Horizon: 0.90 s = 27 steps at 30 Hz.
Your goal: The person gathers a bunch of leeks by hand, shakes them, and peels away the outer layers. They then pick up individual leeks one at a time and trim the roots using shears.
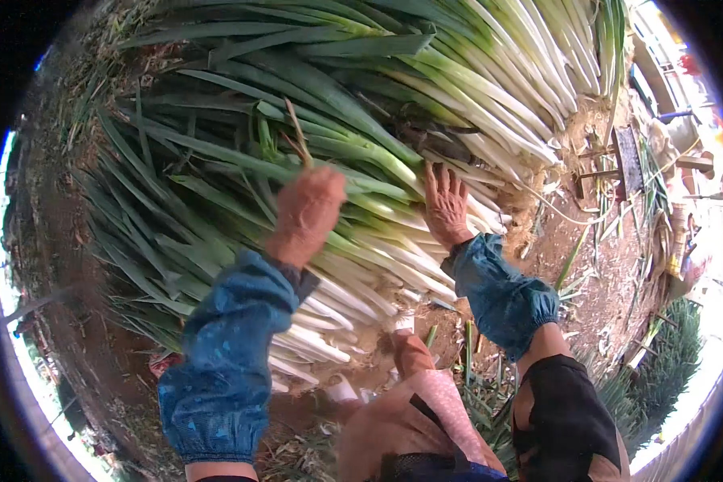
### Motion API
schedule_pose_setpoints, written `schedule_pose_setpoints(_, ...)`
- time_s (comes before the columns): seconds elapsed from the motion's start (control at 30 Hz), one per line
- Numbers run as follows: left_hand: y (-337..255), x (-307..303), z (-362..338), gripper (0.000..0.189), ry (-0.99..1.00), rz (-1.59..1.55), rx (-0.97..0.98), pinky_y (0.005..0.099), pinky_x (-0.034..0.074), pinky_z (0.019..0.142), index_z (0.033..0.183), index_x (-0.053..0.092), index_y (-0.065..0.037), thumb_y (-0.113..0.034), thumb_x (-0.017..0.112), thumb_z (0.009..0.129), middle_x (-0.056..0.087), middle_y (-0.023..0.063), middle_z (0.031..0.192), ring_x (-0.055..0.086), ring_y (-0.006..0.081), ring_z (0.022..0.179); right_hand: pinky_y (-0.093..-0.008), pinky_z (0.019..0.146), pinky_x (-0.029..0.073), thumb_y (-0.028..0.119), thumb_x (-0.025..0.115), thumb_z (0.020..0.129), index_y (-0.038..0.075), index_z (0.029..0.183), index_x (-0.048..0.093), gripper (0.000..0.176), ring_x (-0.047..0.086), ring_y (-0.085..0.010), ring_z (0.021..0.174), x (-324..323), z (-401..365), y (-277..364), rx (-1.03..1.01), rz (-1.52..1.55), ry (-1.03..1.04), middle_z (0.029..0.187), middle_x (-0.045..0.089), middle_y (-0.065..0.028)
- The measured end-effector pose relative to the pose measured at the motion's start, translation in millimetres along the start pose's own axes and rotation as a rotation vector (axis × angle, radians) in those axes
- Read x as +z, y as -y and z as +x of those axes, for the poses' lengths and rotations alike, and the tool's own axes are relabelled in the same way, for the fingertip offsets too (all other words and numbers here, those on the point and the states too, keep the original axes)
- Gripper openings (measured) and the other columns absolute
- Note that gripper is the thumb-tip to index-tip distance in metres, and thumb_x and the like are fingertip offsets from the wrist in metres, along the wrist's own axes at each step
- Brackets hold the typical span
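Long green onions (377, 217) lie side by side in a thick layer, white stems toward the lower right and dark green leaves toward the left. My left hand (309, 210) is closed in a fist above the leaves. Out of its top pokes a thin brown strip (297, 132), apparently gripped in the fingers; its lower end is hidden. My right hand (446, 205) lies palm down on the pale stems, fingers stretched out. Both forearms wear blue sleeve covers.
More green onions (522, 64) are heaped at the upper right, roots facing right. A dark metal frame (618, 165) stands beyond them on the dirt ground (558, 249). Loose leaves and scraps litter the soil near my legs. A green leafy pile (667, 369) sits at the lower right.
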<state>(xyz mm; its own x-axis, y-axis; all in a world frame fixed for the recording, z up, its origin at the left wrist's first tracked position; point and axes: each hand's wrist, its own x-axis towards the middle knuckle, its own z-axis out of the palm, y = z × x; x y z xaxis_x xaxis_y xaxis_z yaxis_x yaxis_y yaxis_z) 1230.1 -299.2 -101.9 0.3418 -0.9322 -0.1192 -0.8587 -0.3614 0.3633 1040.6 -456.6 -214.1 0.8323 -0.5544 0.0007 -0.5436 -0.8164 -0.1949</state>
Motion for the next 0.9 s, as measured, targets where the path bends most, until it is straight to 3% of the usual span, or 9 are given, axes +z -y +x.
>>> schedule_pose_setpoints(0.13, -95.1, -2.9, -37.1, 0.014, 0.648, -1.202, -0.009, 0.0277, 0.048, 0.062, 0.086, 0.064, -0.003, -0.016, 0.062, 0.082, 0.06, 0.0063, 0.07, 0.056, 0.0148, 0.064, -0.0475, 0.094, 0.032, 0.033, 0.073, 0.068, 0.011, 0.139, 0.025, 0.089, 0.039, -0.037, 0.115, 3.2, 2.2, -2.1, -0.014, -0.02, 0.007, 0.129, 0.039, -0.019)
schedule_pose_setpoints(0.23, -150.3, -44.5, -71.1, 0.019, 0.888, -1.418, 0.475, 0.0297, 0.042, 0.059, 0.082, 0.061, 0.002, -0.017, 0.059, 0.081, 0.057, 0.0075, 0.07, 0.053, 0.0124, 0.066, -0.0468, 0.093, 0.033, 0.032, 0.074, 0.066, 0.009, 0.138, 0.027, 0.089, 0.04, -0.0365, 0.112, -0.2, 5.4, -3.2, -0.023, -0.006, 0.018, 0.126, 0.041, -0.0196)
schedule_pose_setpoints(0.3, -117.0, -79.4, -84.3, 0.024, 1.135, -1.102, 0.28, 0.0315, 0.046, 0.071, 0.095, 0.065, -0.003, -0.023, 0.062, 0.082, 0.061, 0.0121, 0.079, 0.056, 0.0152, 0.077, -0.0478, 0.095, 0.034, 0.04, 0.067, 0.075, 0.011, 0.14, 0.024, 0.082, 0.039, -0.0385, 0.117, -5.5, 7.4, -7.7, -0.027, -0.037, 0.106, 0.131, 0.038, -0.0203)
schedule_pose_setpoints(0.43, 7.1, -160.6, -178.5, 0.032, 0.838, -0.466, -0.814, 0.027, 0.04, 0.05, 0.082, 0.066, 0.0, -0.032, 0.063, 0.079, 0.057, 0.0029, 0.063, 0.05, 0.0098, 0.057, -0.0497, 0.092, 0.035, 0.037, 0.067, 0.076, 0.008, 0.138, 0.027, 0.079, 0.042, -0.0356, 0.113, -25.5, 11.0, -21.4, -0.101, 0.033, 0.213, 0.129, 0.04, -0.0196)
schedule_pose_setpoints(0.53, 135.6, -204.4, -415.9, 0.023, 0.321, -0.204, -0.879, 0.0258, 0.035, 0.044, 0.08, 0.066, -0.002, -0.025, 0.064, 0.077, 0.05, -0.0011, 0.055, 0.045, 0.0088, 0.048, -0.0486, 0.09, 0.036, 0.035, 0.064, 0.079, 0.007, 0.134, 0.032, 0.069, 0.044, -0.034, 0.111, -68.8, 13.6, -45.0, -0.065, 0.035, 0.092, 0.129, 0.041, -0.0189)
schedule_pose_setpoints(0.57, 114.5, -231.2, -458.0, 0.024, 0.123, -0.463, -1.228, 0.0278, 0.038, 0.046, 0.077, 0.066, -0.001, -0.025, 0.061, 0.08, 0.05, -0.0003, 0.054, 0.049, 0.0114, 0.049, -0.0478, 0.091, 0.036, 0.035, 0.061, 0.082, 0.006, 0.131, 0.035, 0.062, 0.044, -0.0334, 0.112, -82.3, 17.6, -57.0, 0.013, 0.061, 0.097, 0.129, 0.041, -0.0186)
schedule_pose_setpoints(0.67, 52.9, -222.5, -535.2, 0.023, 0.015, -0.425, -1.552, 0.0283, 0.037, 0.05, 0.081, 0.064, -0.001, -0.024, 0.061, 0.08, 0.049, 0.0009, 0.059, 0.049, 0.0126, 0.054, -0.0449, 0.086, 0.04, 0.029, 0.058, 0.085, 0.004, 0.125, 0.042, 0.05, 0.047, -0.0325, 0.107, -79.0, 31.7, -94.3, 0.084, -0.079, 0.166, 0.121, 0.047, -0.0203)
schedule_pose_setpoints(0.8, -29.1, -141.7, -550.6, 0.023, 0.021, -0.541, -1.662, 0.0291, 0.037, 0.055, 0.086, 0.062, -0.001, -0.023, 0.061, 0.08, 0.049, 0.0024, 0.066, 0.048, 0.0143, 0.06, -0.0435, 0.074, 0.044, 0.017, 0.051, 0.08, 0.004, 0.104, 0.052, 0.027, 0.057, -0.0321, 0.088, -53.7, 51.6, -93.6, 0.06, -0.122, 0.113, 0.093, 0.058, -0.0166)
schedule_pose_setpoints(0.9, -80.2, -86.3, -545.2, 0.024, 0.011, -0.666, -1.689, 0.0297, 0.036, 0.059, 0.089, 0.06, -0.001, -0.023, 0.061, 0.08, 0.049, 0.0036, 0.071, 0.048, 0.0155, 0.065, -0.0431, 0.074, 0.044, 0.012, 0.049, 0.079, 0.005, 0.11, 0.051, 0.032, 0.057, -0.031, 0.089, -58.2, 52.3, -63.7, -0.097, -0.219, 0.057, 0.098, 0.057, -0.0156)
